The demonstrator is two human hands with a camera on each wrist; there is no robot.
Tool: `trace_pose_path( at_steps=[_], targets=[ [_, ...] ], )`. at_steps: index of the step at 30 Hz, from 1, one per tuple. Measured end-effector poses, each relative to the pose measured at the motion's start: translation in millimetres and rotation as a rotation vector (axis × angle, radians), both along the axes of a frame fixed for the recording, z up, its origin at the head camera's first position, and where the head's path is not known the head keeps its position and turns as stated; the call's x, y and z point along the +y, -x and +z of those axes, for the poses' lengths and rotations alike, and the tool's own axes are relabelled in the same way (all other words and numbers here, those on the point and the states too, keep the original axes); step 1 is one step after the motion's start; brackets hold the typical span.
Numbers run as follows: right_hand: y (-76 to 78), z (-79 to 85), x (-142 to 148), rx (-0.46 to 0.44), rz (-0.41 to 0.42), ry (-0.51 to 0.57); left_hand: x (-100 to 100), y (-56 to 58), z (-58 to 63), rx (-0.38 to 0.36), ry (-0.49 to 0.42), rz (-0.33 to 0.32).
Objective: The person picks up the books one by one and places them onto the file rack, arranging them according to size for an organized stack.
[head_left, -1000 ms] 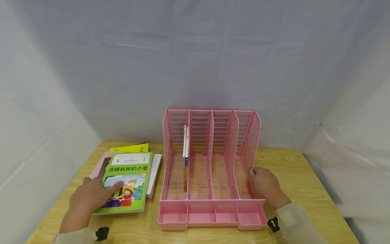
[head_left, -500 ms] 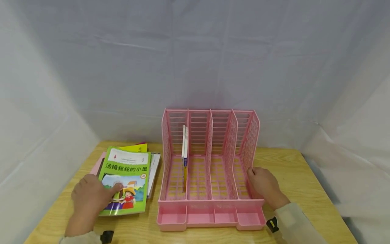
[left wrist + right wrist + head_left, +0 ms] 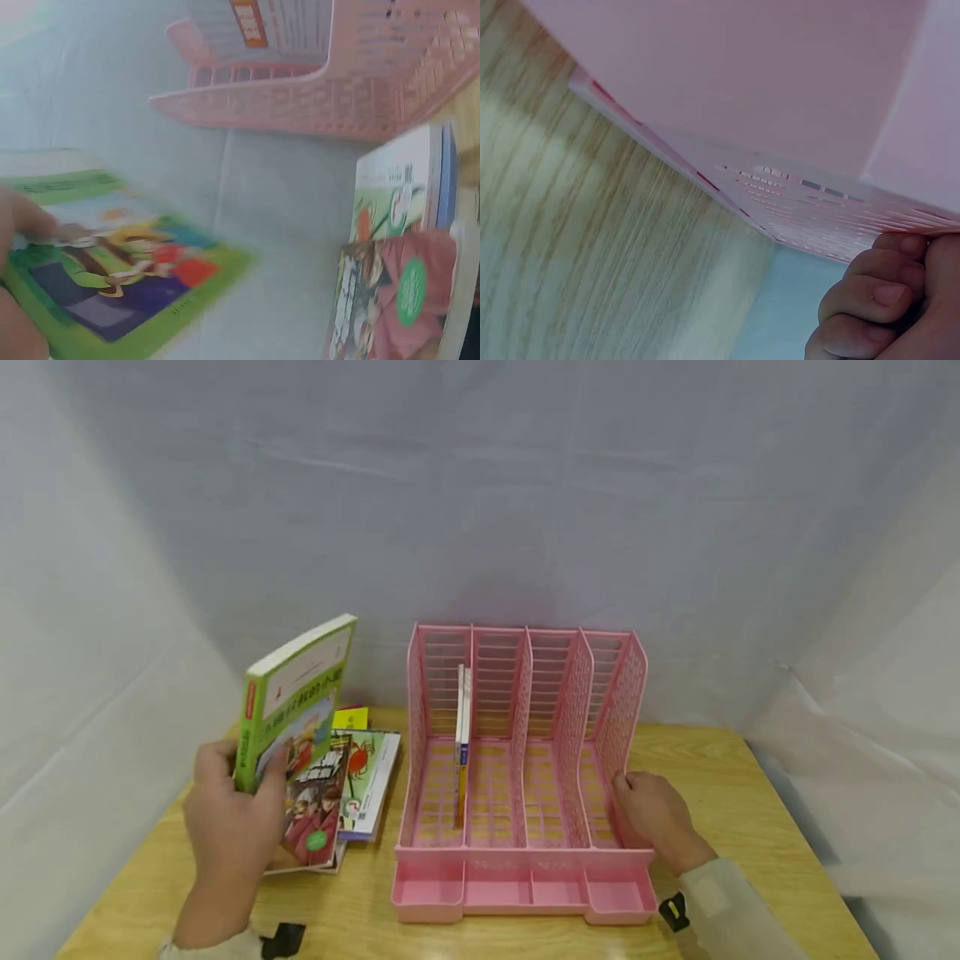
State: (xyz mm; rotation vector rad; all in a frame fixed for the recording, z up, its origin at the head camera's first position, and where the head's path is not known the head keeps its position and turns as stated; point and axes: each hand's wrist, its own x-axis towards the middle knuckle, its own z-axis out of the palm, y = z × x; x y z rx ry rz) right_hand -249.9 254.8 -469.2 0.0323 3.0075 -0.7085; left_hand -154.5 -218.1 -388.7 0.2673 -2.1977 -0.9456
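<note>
Left hand: clamped on the green storybook; thumb across the front cover, fingertips hidden behind it. Left hand [image 3: 236,810] well apart from the right; cut off at the edge of its wrist view.
Green storybook: in the left hand, tilted up, spine toward the wearer; green storybook [image 3: 300,702] stands apart from the books below in the left wrist view, where its far edge blurs. Chinese title foreshortened; lower corner covered by the hand.
Right hand: fingers curled on the organizer's outer side wall; right hand [image 3: 651,810] partly cut off in its wrist view, thumb contact hard to make out.
Pink file organizer: between the hands; pink file organizer [image 3: 600,858] has its compartments facing the wearer.
Slim volume: upright in the compartment nearest the left hand; slim volume [image 3: 462,735] seen edge-on, one or two books cannot be told.
Book stack: just beyond and right of the left hand, on the tabletop [image 3: 712,793]. Dark-red-covered book [image 3: 311,827] partly hidden; crab-cover book [image 3: 363,777] beside it, overlapped; yellow book [image 3: 351,718] shows only a corner.
</note>
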Motion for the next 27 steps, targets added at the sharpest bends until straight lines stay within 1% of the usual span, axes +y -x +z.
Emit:
trace_pose_path(
  at_steps=[1, 2, 3, 4, 5, 6, 8, 9, 10, 11, 12, 14, 18, 21, 24, 27],
  targets=[
    [0.2, 0.8, 0.5, -0.003, -0.001, -0.001, 1.6, 0.6, -0.8, 0.037, -0.061, -0.018],
    [0.6, 1.2, 1.0, -0.002, 0.001, -0.006, 2.1, 1.7, -1.9, 0.038, -0.112, -0.042],
    [0.9, 1.8, 1.4, -0.001, 0.002, -0.007, 1.6, 3.2, -3.4, 0.007, -0.144, -0.074],
    [1.1, 2.1, 1.7, 0.003, 0.0, -0.007, -0.4, 5.6, -5.7, -0.06, -0.153, -0.108],
    [1.0, 2.5, 2.0, 0.003, -0.004, -0.004, -2.9, 8.3, -8.4, -0.161, -0.146, -0.142],
    [0.7, 2.9, 2.2, 0.005, -0.006, -0.006, -6.0, 11.2, -11.3, -0.27, -0.113, -0.179],
    [-0.4, 3.4, 2.0, 0.001, -0.008, -0.003, -12.4, 16.7, -18.7, -0.451, -0.031, -0.248],
    [-1.0, 3.7, 1.6, -0.006, -0.008, 0.003, -15.8, 18.6, -21.6, -0.538, 0.005, -0.268],
    [-1.5, 3.8, 1.3, -0.008, -0.005, 0.005, -18.8, 19.9, -23.9, -0.614, 0.027, -0.278],
    [-2.0, 4.1, 0.8, -0.009, -0.003, 0.004, -21.2, 20.8, -25.6, -0.665, 0.035, -0.286],
    [-2.5, 4.5, 0.2, -0.011, 0.0, 0.003, -23.1, 21.4, -26.8, -0.695, 0.027, -0.29],
    [-3.1, 4.4, -0.5, -0.016, -0.004, 0.003, -24.7, 22.3, -26.8, -0.708, 0.009, -0.296],
    [-3.7, 4.9, -1.1, -0.009, -0.005, -0.012, -21.9, 22.7, -25.4, -0.737, 0.017, -0.313],
    [-3.9, 4.3, -1.0, -0.01, -0.003, -0.015, -19.4, 22.4, -24.8, -0.765, 0.035, -0.305],
    [-3.7, 3.4, -1.2, -0.02, -0.006, -0.007, -18.4, 21.7, -24.7, -0.769, 0.017, -0.307],
    [-2.1, 3.1, -2.2, -0.022, 0.002, -0.01, -19.3, 20.5, -24.9, -0.767, 0.021, -0.301]
  ],
)
